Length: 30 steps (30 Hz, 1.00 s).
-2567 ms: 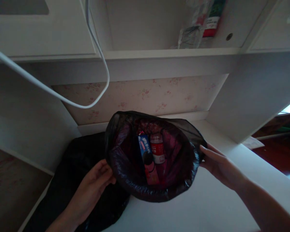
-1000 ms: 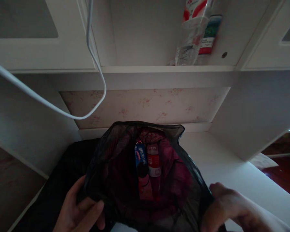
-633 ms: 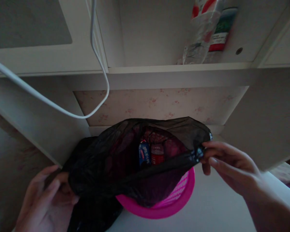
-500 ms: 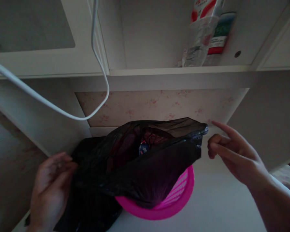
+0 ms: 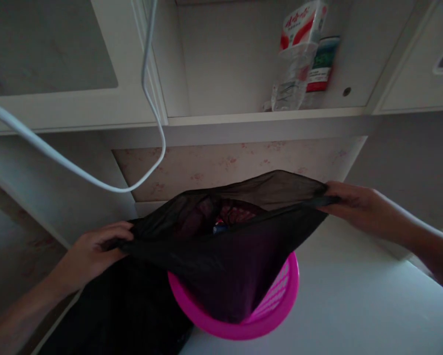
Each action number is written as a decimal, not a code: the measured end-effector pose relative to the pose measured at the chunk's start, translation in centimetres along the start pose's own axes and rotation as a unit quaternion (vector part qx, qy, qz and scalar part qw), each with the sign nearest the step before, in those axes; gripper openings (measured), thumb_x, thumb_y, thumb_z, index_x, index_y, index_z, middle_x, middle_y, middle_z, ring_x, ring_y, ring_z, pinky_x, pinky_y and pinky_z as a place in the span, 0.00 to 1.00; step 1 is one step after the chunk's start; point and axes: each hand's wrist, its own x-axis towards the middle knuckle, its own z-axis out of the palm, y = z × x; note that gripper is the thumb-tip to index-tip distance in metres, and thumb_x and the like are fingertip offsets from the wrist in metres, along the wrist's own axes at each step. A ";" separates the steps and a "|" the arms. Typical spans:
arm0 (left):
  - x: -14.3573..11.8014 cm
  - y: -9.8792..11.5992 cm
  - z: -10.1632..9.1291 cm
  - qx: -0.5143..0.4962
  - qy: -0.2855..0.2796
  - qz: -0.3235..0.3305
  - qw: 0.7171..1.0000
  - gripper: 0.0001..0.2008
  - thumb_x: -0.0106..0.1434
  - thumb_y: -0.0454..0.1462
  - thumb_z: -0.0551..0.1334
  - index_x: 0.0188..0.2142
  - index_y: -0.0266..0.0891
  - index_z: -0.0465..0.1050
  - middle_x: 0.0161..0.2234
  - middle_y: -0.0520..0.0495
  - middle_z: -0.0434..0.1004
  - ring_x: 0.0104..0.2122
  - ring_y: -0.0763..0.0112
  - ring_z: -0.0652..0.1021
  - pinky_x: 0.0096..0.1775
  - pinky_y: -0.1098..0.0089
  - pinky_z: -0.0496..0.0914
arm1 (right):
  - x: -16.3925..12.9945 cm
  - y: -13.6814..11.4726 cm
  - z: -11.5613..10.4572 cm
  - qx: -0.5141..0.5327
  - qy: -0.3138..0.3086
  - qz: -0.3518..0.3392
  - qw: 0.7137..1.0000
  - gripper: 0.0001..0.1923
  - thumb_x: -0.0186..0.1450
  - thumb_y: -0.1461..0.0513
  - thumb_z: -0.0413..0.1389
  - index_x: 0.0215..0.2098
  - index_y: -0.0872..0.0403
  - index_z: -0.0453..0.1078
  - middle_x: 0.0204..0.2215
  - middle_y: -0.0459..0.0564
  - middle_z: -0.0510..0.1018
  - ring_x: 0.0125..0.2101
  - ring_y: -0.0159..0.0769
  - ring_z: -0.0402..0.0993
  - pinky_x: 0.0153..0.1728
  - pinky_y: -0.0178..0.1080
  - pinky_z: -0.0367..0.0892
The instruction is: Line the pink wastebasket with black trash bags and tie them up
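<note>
A thin black plastic bag (image 5: 221,266) is stretched wide above a pink plastic basket (image 5: 239,331), its lower part sunk inside. My left hand (image 5: 95,251) pinches the bag's rim at the left. At the opposite corner, my right hand (image 5: 350,199) grips the rim and pulls it outward. Down in the bag's mouth a small blue and red item (image 5: 220,228) shows in part; I cannot make out its kind. The bag hides most of the basket's inside and its back.
A white cable (image 5: 95,183) hangs in a loop at the upper left. Above is a white cabinet shelf (image 5: 265,117) with a clear plastic bottle (image 5: 289,84) and a green and red pack (image 5: 322,66). Dark material (image 5: 132,310) lies left of the basket.
My right hand has moved from beside the bag onto its corner and taken hold. The bag's rim is now pulled taut between both hands. The view has shifted slightly.
</note>
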 end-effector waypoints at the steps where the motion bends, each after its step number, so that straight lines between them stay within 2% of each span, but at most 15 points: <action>1: 0.3 -0.1 -0.8 0.029 -0.008 0.009 1.000 0.12 0.43 0.32 0.81 0.27 0.42 0.85 0.33 0.52 0.86 0.37 0.65 0.83 0.39 0.77 0.75 | -0.4 0.2 -0.6 0.013 0.028 0.004 1.000 0.30 0.53 0.33 0.68 0.31 0.49 0.84 0.32 0.50 0.84 0.36 0.42 0.79 0.40 0.40 0.72; 4: 0.7 -0.6 -2.4 0.048 -0.018 0.018 0.999 0.09 0.48 0.34 0.80 0.27 0.39 0.83 0.32 0.55 0.84 0.33 0.70 0.81 0.37 0.77 0.75 | -1.8 0.7 -1.9 0.076 0.117 0.071 0.988 0.25 0.49 0.38 0.73 0.32 0.47 0.85 0.37 0.50 0.85 0.40 0.43 0.79 0.50 0.44 0.70; 6: 0.8 -0.9 -2.6 -0.049 0.042 -0.020 0.998 0.13 0.46 0.32 0.81 0.27 0.39 0.80 0.32 0.56 0.83 0.32 0.70 0.80 0.34 0.75 0.75 | -2.5 0.6 -2.1 0.149 0.202 0.113 0.961 0.21 0.45 0.45 0.78 0.29 0.48 0.83 0.36 0.50 0.85 0.39 0.42 0.78 0.51 0.46 0.70; 9: 0.5 -0.9 -1.6 -0.192 0.109 -0.025 0.975 0.11 0.56 0.32 0.78 0.33 0.42 0.78 0.34 0.64 0.82 0.33 0.76 0.78 0.37 0.76 0.74 | -3.3 0.0 -1.4 0.271 0.292 0.099 0.912 0.19 0.44 0.51 0.80 0.28 0.47 0.81 0.32 0.48 0.82 0.35 0.39 0.76 0.48 0.46 0.71; 11: 0.0 -1.0 -0.3 -0.273 0.104 0.004 0.956 0.12 0.63 0.37 0.76 0.43 0.51 0.79 0.36 0.69 0.82 0.34 0.78 0.79 0.40 0.76 0.75 | -3.9 0.1 -0.5 0.346 0.262 0.066 0.899 0.24 0.48 0.50 0.79 0.41 0.41 0.83 0.38 0.47 0.83 0.40 0.41 0.78 0.47 0.45 0.72; 14: -0.6 -1.7 2.2 -0.348 0.039 -0.004 0.937 0.32 0.55 0.50 0.80 0.58 0.67 0.75 0.45 0.69 0.85 0.44 0.70 0.82 0.46 0.70 0.79 | -4.8 1.2 1.3 0.402 0.134 0.052 0.904 0.48 0.48 0.44 0.78 0.65 0.28 0.70 0.60 0.47 0.80 0.63 0.47 0.72 0.57 0.48 0.70; 16: -0.8 -2.2 3.8 -0.343 -0.008 -0.018 0.939 0.46 0.43 0.51 0.84 0.61 0.66 0.73 0.55 0.63 0.84 0.52 0.62 0.82 0.49 0.67 0.81 | -4.9 1.9 2.4 0.388 0.058 0.053 0.918 0.61 0.40 0.44 0.80 0.70 0.26 0.62 0.71 0.46 0.70 0.71 0.50 0.62 0.64 0.51 0.66; 18: -0.6 -2.2 5.2 -0.305 -0.043 -0.033 0.951 0.49 0.37 0.46 0.87 0.61 0.57 0.77 0.58 0.53 0.84 0.52 0.58 0.83 0.48 0.66 0.82 | -4.6 2.1 3.3 0.354 0.005 0.064 0.933 0.66 0.38 0.49 0.82 0.71 0.28 0.61 0.71 0.47 0.68 0.70 0.53 0.65 0.65 0.54 0.68; 19: -0.5 -2.0 5.7 -0.288 -0.044 -0.041 0.956 0.44 0.37 0.44 0.87 0.56 0.51 0.81 0.54 0.48 0.86 0.49 0.57 0.84 0.47 0.66 0.83 | -4.3 1.9 3.7 0.335 -0.005 0.074 0.939 0.62 0.39 0.52 0.83 0.69 0.31 0.65 0.67 0.48 0.74 0.65 0.54 0.72 0.61 0.53 0.72; 21: -0.3 -1.6 6.3 -0.273 -0.028 -0.059 0.960 0.28 0.39 0.43 0.86 0.42 0.43 0.87 0.41 0.45 0.90 0.40 0.58 0.87 0.42 0.67 0.84 | -3.7 1.5 4.2 0.309 0.012 0.096 0.946 0.42 0.43 0.54 0.81 0.56 0.41 0.79 0.50 0.50 0.86 0.49 0.50 0.84 0.51 0.49 0.79; 23: -0.3 -1.2 6.2 -0.288 0.018 -0.058 0.956 0.21 0.37 0.43 0.87 0.30 0.42 0.86 0.31 0.49 0.88 0.31 0.63 0.86 0.36 0.69 0.84 | -3.3 1.0 4.2 0.316 0.063 0.101 0.941 0.23 0.44 0.53 0.81 0.36 0.46 0.83 0.33 0.47 0.87 0.35 0.43 0.84 0.39 0.41 0.81; 25: -0.5 -1.2 5.4 -0.303 0.050 -0.052 0.950 0.21 0.37 0.41 0.87 0.29 0.43 0.84 0.27 0.54 0.87 0.26 0.68 0.84 0.31 0.72 0.83 | -3.5 0.9 3.9 0.346 0.116 0.090 0.927 0.18 0.45 0.53 0.81 0.27 0.47 0.80 0.26 0.44 0.83 0.28 0.36 0.81 0.30 0.35 0.78; 28: -1.0 -1.9 3.7 -0.349 0.064 -0.020 0.935 0.18 0.43 0.39 0.86 0.31 0.47 0.84 0.30 0.61 0.87 0.27 0.73 0.84 0.33 0.75 0.83 | -4.5 1.6 3.3 0.395 0.167 0.043 0.903 0.14 0.52 0.53 0.78 0.30 0.42 0.81 0.29 0.42 0.84 0.29 0.35 0.82 0.30 0.33 0.78; 29: -1.2 -2.4 3.2 -0.367 0.059 0.005 0.928 0.17 0.46 0.40 0.85 0.33 0.48 0.84 0.33 0.62 0.88 0.30 0.74 0.85 0.36 0.75 0.83 | -4.9 1.9 3.2 0.406 0.163 0.017 0.899 0.16 0.54 0.51 0.77 0.38 0.38 0.82 0.35 0.43 0.86 0.36 0.39 0.85 0.36 0.36 0.81; 30: -1.2 -2.8 2.8 -0.379 0.046 0.035 0.924 0.18 0.48 0.42 0.84 0.38 0.50 0.84 0.37 0.63 0.88 0.34 0.74 0.85 0.40 0.74 0.83 | -5.2 2.4 3.2 0.409 0.145 -0.009 0.901 0.24 0.54 0.47 0.76 0.48 0.34 0.81 0.45 0.44 0.87 0.45 0.44 0.85 0.43 0.42 0.83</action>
